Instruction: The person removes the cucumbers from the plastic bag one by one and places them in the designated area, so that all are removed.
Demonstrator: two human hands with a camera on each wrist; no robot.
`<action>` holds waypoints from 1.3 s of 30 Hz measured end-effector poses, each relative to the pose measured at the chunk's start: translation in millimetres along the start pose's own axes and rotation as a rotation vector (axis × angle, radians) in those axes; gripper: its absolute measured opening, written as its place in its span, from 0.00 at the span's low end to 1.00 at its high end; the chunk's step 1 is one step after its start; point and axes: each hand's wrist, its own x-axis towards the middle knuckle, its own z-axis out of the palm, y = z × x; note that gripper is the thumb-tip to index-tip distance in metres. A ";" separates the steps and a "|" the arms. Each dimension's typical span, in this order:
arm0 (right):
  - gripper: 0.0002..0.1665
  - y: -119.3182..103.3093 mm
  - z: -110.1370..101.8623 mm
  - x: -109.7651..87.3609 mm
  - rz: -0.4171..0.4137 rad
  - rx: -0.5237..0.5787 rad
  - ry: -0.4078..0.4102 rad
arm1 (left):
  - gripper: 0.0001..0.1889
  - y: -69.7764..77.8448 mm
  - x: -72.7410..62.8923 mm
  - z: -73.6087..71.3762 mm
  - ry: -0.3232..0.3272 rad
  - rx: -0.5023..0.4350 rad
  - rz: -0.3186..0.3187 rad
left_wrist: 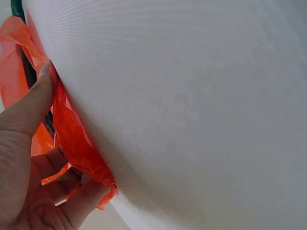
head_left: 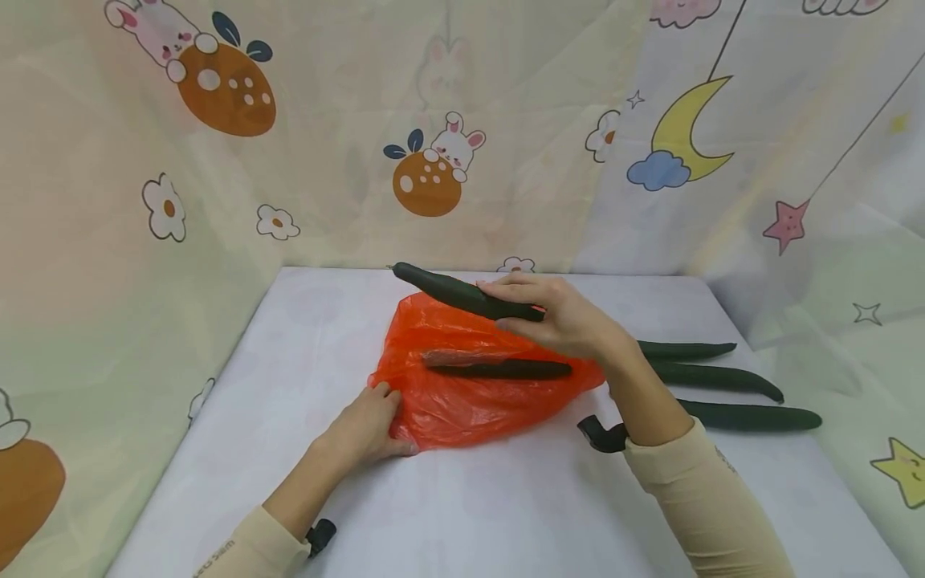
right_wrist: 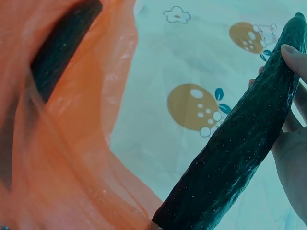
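An orange-red plastic bag [head_left: 462,421] lies on the table, its mouth spread. One dark green cucumber [head_left: 516,369] is at the bag, partly covered by the thin film. My left hand [head_left: 364,421] holds the bag's left edge; in the left wrist view, thumb and curled fingers grip the crumpled plastic [left_wrist: 79,143]. Above the bag, my right hand [head_left: 560,315] grips another cucumber [head_left: 451,291] near one end, with its stem end pointing left and slightly up. The right wrist view shows the held cucumber [right_wrist: 230,143] raised beside the bag, thumb pressing its skin.
Three more cucumbers [head_left: 759,416] lie side by side on the right of the white table [head_left: 491,514], partly hidden behind my right forearm. A printed cloth [head_left: 347,160] hangs behind the table and along its sides.
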 end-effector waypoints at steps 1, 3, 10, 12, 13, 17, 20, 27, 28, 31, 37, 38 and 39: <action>0.34 0.0 -0.4 1.7 -0.009 0.008 0.013 | 0.37 -0.2 0.0 0.0 -0.002 0.000 -0.001; 0.34 -0.5 -0.3 6.6 -0.015 0.022 0.033 | 0.37 -0.6 -0.1 -0.2 -0.002 -0.005 -0.006; 0.35 -8.5 1.7 34.3 -0.039 0.069 0.066 | 0.38 -1.6 0.1 3.0 -0.012 -0.027 -0.029; 0.34 -10.8 1.8 41.6 -0.070 0.065 0.073 | 0.38 -1.2 0.1 4.8 -0.009 -0.031 -0.027; 0.34 -11.0 1.7 45.2 -0.087 0.059 0.077 | 0.37 -0.8 0.0 5.4 -0.006 -0.034 -0.026; 0.34 -11.7 -3.1 54.9 -0.143 0.003 0.097 | 0.37 2.0 0.6 6.7 0.006 -0.047 -0.025; 0.34 -9.1 -9.4 55.7 -0.142 -0.015 0.093 | 0.38 3.5 2.2 7.0 0.005 -0.043 -0.023; 0.34 9.0 -28.4 39.2 -0.028 -0.007 0.084 | 0.37 4.0 4.4 3.3 0.009 -0.011 -0.006; 0.34 12.0 -31.5 35.7 -0.009 -0.010 0.083 | 0.37 3.9 4.7 2.8 0.011 -0.006 -0.002; 0.34 21.0 -38.8 24.9 0.051 -0.027 0.077 | 0.37 3.6 5.7 1.6 0.008 -0.002 -0.001; 0.34 44.5 -44.2 -3.0 0.183 -0.064 0.059 | 0.38 3.6 4.9 -1.9 -0.029 0.001 -0.038; 0.34 49.2 -44.9 -8.1 0.204 -0.070 0.058 | 0.38 3.4 5.0 -2.0 -0.033 0.004 -0.043; 0.34 54.0 -45.8 -13.5 0.228 -0.081 0.056 | 0.38 3.3 5.2 -1.9 -0.035 0.007 -0.045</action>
